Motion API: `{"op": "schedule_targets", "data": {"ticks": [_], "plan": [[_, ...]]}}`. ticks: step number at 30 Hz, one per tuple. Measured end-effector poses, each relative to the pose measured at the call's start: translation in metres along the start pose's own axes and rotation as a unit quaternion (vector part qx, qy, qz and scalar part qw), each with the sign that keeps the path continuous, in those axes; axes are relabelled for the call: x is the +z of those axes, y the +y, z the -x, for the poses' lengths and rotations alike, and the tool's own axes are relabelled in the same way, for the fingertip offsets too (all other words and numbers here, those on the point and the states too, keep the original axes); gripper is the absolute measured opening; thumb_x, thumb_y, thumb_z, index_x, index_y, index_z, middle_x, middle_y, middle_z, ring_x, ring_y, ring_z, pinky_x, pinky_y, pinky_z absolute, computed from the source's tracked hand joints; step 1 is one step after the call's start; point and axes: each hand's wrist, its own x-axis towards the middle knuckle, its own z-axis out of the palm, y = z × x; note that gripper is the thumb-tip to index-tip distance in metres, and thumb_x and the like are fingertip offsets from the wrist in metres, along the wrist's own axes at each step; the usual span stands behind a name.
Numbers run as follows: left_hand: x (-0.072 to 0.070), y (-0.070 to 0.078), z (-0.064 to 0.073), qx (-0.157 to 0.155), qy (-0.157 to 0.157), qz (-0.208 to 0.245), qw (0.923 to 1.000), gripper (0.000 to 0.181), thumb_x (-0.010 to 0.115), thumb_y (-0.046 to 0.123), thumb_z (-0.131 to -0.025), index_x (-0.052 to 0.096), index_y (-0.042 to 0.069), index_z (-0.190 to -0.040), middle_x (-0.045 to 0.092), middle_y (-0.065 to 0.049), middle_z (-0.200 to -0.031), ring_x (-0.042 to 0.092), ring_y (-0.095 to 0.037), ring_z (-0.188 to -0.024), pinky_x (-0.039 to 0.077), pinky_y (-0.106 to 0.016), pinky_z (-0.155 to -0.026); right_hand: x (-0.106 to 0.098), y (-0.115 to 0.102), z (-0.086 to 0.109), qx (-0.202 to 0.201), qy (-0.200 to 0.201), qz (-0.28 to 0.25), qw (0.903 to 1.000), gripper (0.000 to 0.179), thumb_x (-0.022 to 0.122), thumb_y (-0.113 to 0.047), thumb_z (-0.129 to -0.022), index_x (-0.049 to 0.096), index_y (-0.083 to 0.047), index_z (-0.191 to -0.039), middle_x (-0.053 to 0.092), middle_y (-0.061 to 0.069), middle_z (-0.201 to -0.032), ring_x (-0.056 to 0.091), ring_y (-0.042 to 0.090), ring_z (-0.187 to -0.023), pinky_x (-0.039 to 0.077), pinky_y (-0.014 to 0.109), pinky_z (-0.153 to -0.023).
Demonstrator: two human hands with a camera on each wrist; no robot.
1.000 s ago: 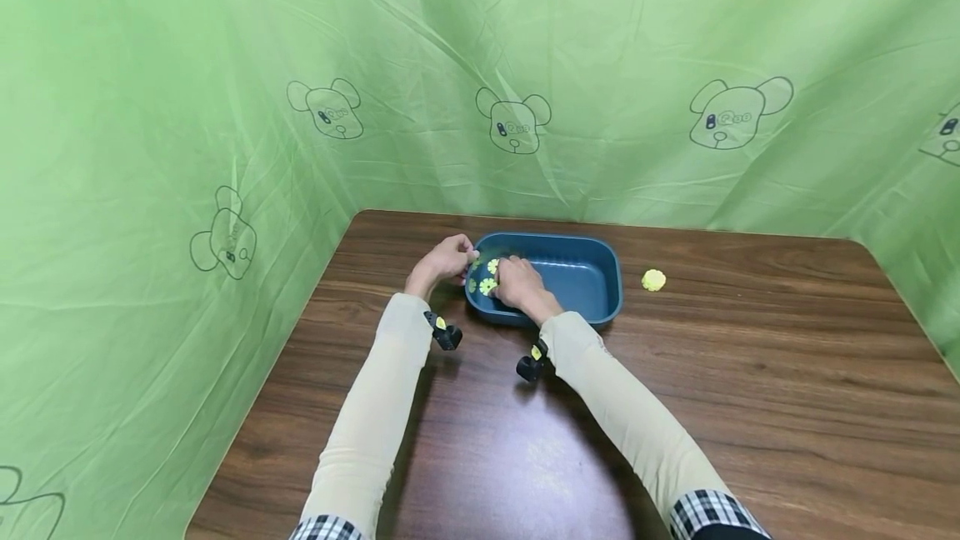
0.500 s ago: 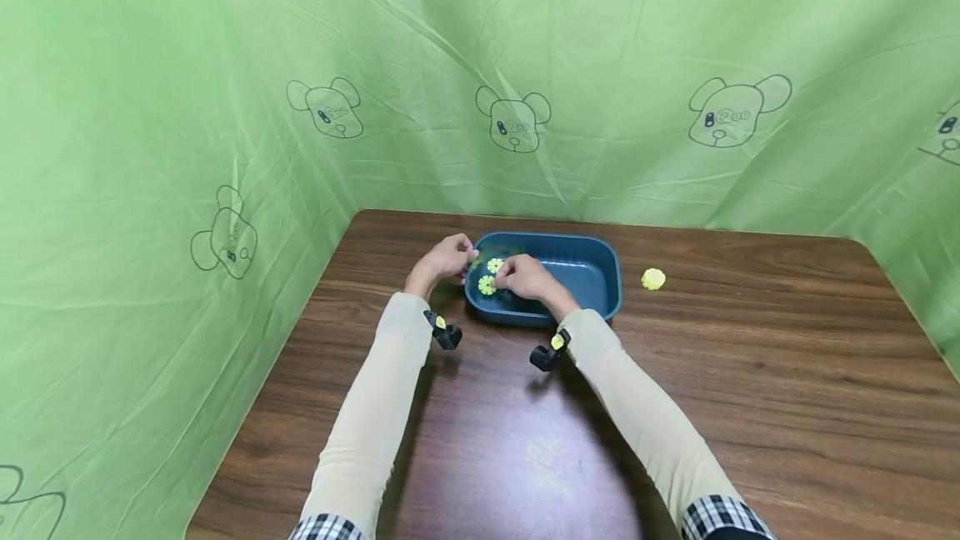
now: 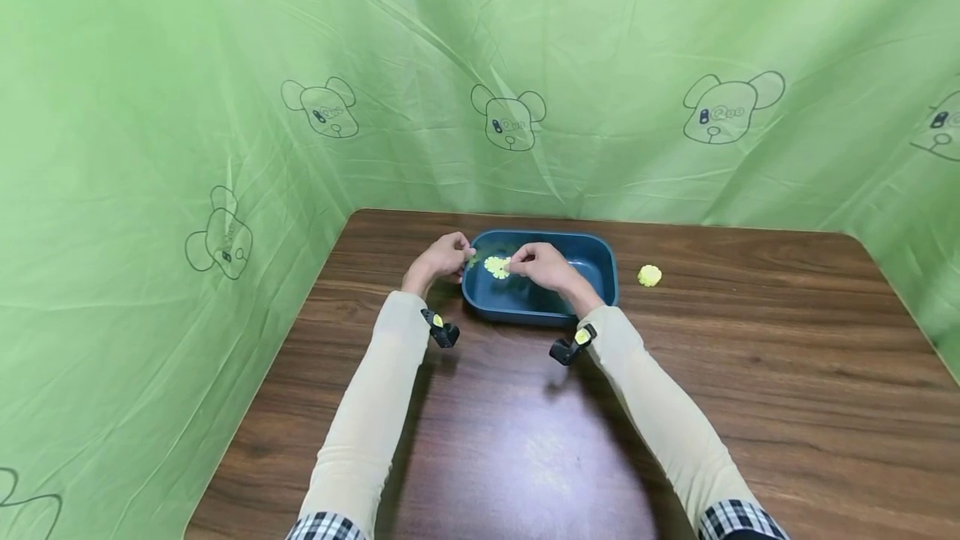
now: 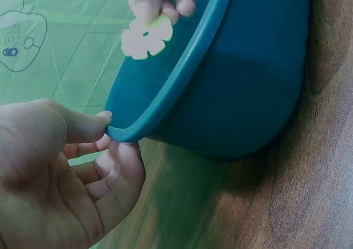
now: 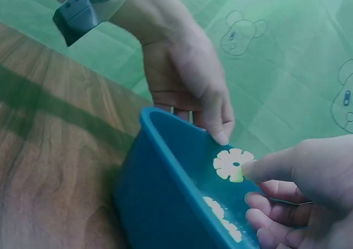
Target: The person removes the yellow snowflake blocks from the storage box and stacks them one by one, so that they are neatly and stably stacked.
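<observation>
A blue plastic basin (image 3: pixel 517 314) stands on the wooden table. My left hand (image 3: pixel 441 259) pinches its left rim between thumb and fingers, as the left wrist view confirms. Over the basin's inside, my right hand (image 3: pixel 547 267) pinches a pale yellow flower-shaped plastic piece (image 5: pixel 227 163) by its edge, clear of the basin floor. This piece is flat, with notched petals and a small centre hole. Further flower pieces (image 5: pixel 218 209) lie inside the basin in the right wrist view, partly hidden by its wall.
Right of the basin, a yellow scalloped piece (image 3: pixel 649 275) lies on the brown wooden table (image 3: pixel 757 332). A green curtain (image 3: pixel 600 40) printed with bear heads hangs behind and at the sides. Both wrists wear small black cameras (image 3: pixel 573 346).
My right hand has risen from the basin and shifted right, bringing the flower-shaped piece up and rightward. My left hand has stayed at the rim.
</observation>
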Motion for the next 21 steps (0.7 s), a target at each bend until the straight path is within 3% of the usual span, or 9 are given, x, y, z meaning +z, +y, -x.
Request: {"op": "schedule_targets", "data": {"ticks": [21], "plan": [[0.001,0.001,0.001,-0.003,-0.002,0.003,1.0,0.013,0.047,0.018,-0.101,0.044,0.006,-0.097,0.047,-0.011,-0.085,0.051,-0.02,-0.07,0.051,-0.053,-0.089,-0.034,0.005,0.029,-0.025,0.038,0.022,0.9987,0.021,0.066,-0.028,-0.09,0.066,-0.008,-0.097,0.064,0.008,-0.1,0.055,0.021,-0.09,0.046,0.032,-0.079]]}}
